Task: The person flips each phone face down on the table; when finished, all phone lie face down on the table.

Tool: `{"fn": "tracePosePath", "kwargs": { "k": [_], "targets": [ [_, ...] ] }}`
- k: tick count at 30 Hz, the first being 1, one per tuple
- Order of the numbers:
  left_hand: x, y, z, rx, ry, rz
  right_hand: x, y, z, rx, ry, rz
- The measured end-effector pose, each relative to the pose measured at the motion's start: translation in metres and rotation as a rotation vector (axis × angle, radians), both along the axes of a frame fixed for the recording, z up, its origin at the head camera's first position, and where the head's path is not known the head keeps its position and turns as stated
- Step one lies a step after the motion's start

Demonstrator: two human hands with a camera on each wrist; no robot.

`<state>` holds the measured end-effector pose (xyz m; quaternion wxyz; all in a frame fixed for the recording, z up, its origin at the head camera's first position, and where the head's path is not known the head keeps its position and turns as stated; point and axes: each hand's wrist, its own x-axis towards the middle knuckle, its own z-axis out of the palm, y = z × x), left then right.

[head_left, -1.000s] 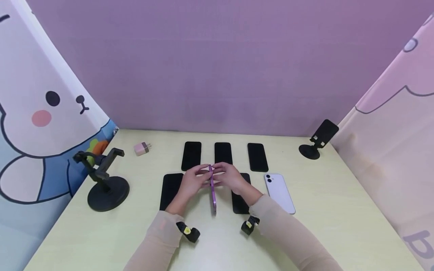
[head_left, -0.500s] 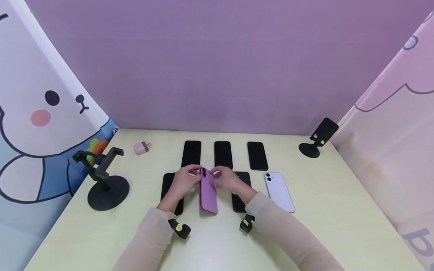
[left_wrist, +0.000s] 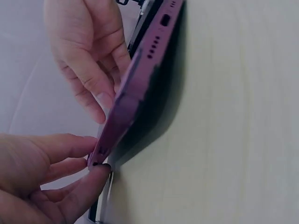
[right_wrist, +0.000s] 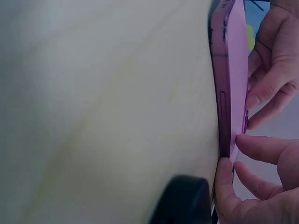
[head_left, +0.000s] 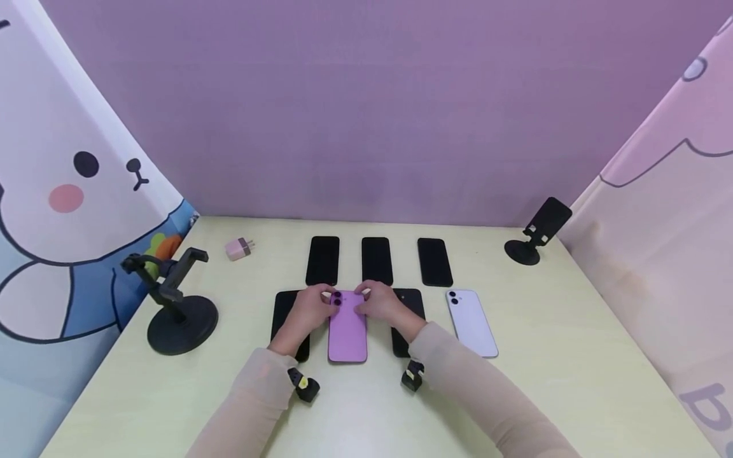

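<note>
A purple phone (head_left: 348,331) is back side up in the middle of the group, its two camera lenses at the far left corner. My left hand (head_left: 309,310) pinches that corner, thumb on the back by the lenses. At the far right corner my right hand (head_left: 382,301) pinches the phone too, thumb on the back. In the left wrist view the phone's port edge (left_wrist: 154,42) stands a little above the table, with shadow under it. Partly under my hands lie a black phone (head_left: 300,346) at left and another black phone (head_left: 401,340) at right.
Behind my hands lie three dark phones in a row: left (head_left: 322,261), middle (head_left: 376,259), right (head_left: 435,262). A white phone (head_left: 472,323) lies at right. A black stand (head_left: 182,326), a pink charger plug (head_left: 237,249) and a small black holder (head_left: 522,252) stand farther out.
The purple phone has turned from edge-on to back side up and come down lower. Both hands keep hold of its far end, and the left has shifted slightly left.
</note>
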<state>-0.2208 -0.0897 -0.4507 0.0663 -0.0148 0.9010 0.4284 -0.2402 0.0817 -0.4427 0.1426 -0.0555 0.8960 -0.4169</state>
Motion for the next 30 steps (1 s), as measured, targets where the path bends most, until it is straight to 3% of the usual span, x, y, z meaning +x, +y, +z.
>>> {"fn": "tracePosePath", "kwargs": {
  "k": [8,14,17,23,26,30],
  "targets": [
    [0.001,0.004,0.0,-0.041,0.032,0.017,0.0,-0.002,0.003,0.073,0.03,0.023],
    [0.004,-0.004,-0.001,-0.045,0.056,-0.025,-0.003,-0.009,0.007,0.244,0.071,0.067],
    [0.005,-0.02,0.001,-0.02,0.096,-0.036,-0.004,-0.02,0.014,0.274,0.087,0.068],
    [0.005,-0.063,0.005,-0.009,0.193,-0.031,-0.001,-0.049,0.019,0.168,0.108,0.121],
    [0.006,-0.084,0.007,-0.056,0.17,-0.011,0.002,-0.066,0.019,0.159,0.113,0.146],
    [0.009,-0.104,0.007,-0.104,0.066,-0.007,0.005,-0.084,0.018,0.176,0.102,0.153]
  ]
}}
